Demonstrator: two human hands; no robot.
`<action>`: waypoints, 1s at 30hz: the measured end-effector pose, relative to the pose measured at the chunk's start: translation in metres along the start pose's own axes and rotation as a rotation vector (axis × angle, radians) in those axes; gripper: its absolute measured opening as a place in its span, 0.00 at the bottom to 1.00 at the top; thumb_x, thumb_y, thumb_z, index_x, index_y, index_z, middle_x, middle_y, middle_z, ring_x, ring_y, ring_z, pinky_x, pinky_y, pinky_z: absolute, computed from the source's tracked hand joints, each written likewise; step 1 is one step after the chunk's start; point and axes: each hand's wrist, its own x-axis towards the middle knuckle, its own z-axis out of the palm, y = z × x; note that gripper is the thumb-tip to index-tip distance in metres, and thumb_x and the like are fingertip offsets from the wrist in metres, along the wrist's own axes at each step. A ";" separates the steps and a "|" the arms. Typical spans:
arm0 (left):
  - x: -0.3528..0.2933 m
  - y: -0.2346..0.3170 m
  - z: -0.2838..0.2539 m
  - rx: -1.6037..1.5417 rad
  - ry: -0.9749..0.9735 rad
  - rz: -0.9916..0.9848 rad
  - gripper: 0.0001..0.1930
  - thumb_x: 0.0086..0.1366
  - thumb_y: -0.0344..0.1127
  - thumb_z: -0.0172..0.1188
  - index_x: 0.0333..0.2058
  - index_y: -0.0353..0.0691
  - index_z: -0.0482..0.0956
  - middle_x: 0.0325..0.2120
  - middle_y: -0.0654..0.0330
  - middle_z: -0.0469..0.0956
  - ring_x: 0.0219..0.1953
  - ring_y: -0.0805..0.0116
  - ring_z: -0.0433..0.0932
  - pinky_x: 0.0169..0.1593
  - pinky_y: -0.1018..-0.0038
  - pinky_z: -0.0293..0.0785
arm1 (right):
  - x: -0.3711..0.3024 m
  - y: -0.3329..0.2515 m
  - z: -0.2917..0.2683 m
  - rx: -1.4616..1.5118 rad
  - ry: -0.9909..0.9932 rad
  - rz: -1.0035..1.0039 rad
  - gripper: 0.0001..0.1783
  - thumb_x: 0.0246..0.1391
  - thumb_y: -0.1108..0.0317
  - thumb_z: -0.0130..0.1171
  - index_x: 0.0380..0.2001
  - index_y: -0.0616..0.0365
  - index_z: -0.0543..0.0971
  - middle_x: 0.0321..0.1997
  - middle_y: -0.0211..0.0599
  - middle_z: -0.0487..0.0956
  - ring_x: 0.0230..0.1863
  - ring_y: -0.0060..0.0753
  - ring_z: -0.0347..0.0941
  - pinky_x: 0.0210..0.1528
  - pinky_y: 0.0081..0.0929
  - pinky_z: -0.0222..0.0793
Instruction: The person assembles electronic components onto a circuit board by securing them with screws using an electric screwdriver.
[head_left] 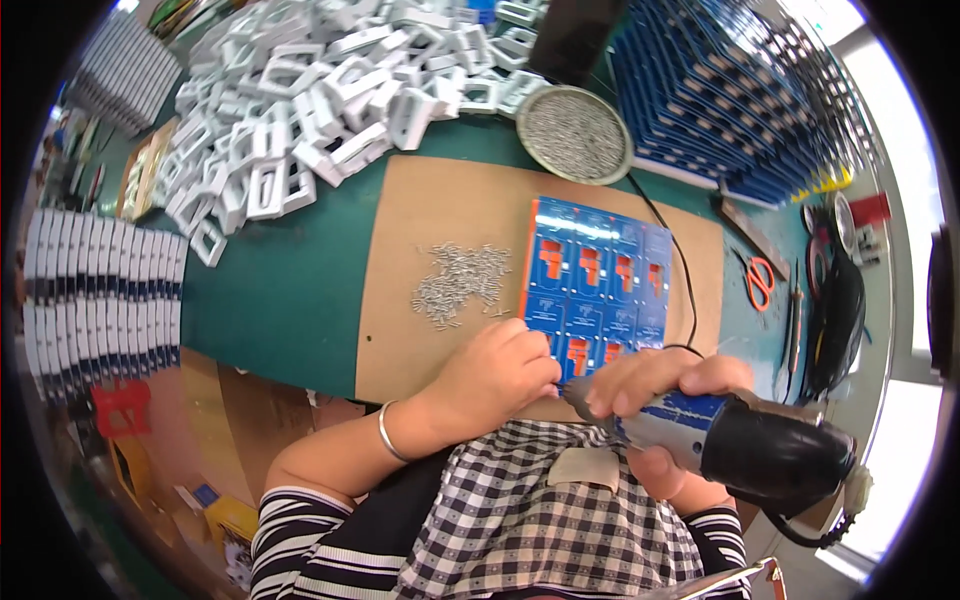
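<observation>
My right hand (pixel 660 385) is wrapped round an electric screwdriver (pixel 690 420) with a blue and grey body and a black rear end. Its tip points left, down at the near left corner of a blue circuit-board panel (pixel 603 225) with an orange left edge and orange cut-outs. At that same corner my left hand (pixel 500 370) has its fingers pinched together; whatever they hold is hidden. The panel lies on a brown board (pixel 390 290). Left of the panel, a loose pile of small metal screws (pixel 462 284) is spread on the board.
White plastic frames (pixel 330 95) are heaped at the back left. A round bowl (pixel 528 150) of small metal pieces stands behind the panel, beside stacked blue panels (pixel 700 100). Orange-handled scissors (pixel 760 284) lie right. White-and-blue units (pixel 105 300) stand in rows far left. A black cable (pixel 680 245) crosses the board.
</observation>
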 end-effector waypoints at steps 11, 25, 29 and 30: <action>-0.007 -0.033 -0.067 0.279 0.214 -0.050 0.04 0.56 0.31 0.63 0.32 0.42 0.80 0.29 0.59 0.77 0.35 0.59 0.76 0.40 0.64 0.72 | 0.013 0.001 0.005 -0.012 -0.117 0.105 0.33 0.41 0.79 0.64 0.50 0.54 0.59 0.34 0.48 0.74 0.33 0.43 0.75 0.37 0.42 0.73; -0.001 -0.075 -0.090 0.440 0.115 -0.302 0.06 0.54 0.30 0.64 0.28 0.40 0.75 0.28 0.59 0.75 0.35 0.54 0.74 0.40 0.63 0.70 | -0.009 0.006 -0.024 0.312 0.419 0.056 0.33 0.46 0.59 0.68 0.51 0.52 0.61 0.29 0.43 0.73 0.30 0.43 0.75 0.34 0.43 0.76; 0.002 -0.071 -0.091 0.540 0.021 -0.364 0.07 0.54 0.32 0.64 0.27 0.40 0.73 0.27 0.57 0.74 0.35 0.53 0.73 0.40 0.61 0.68 | -0.011 -0.018 -0.023 0.322 0.405 0.072 0.32 0.48 0.62 0.68 0.51 0.49 0.60 0.31 0.42 0.75 0.33 0.43 0.76 0.39 0.43 0.76; 0.002 -0.062 -0.089 0.450 -0.015 -0.373 0.07 0.54 0.32 0.64 0.27 0.41 0.73 0.27 0.57 0.74 0.35 0.53 0.73 0.41 0.61 0.67 | -0.013 -0.022 -0.023 0.318 0.399 0.117 0.32 0.49 0.62 0.68 0.51 0.49 0.59 0.32 0.42 0.75 0.34 0.44 0.76 0.41 0.43 0.75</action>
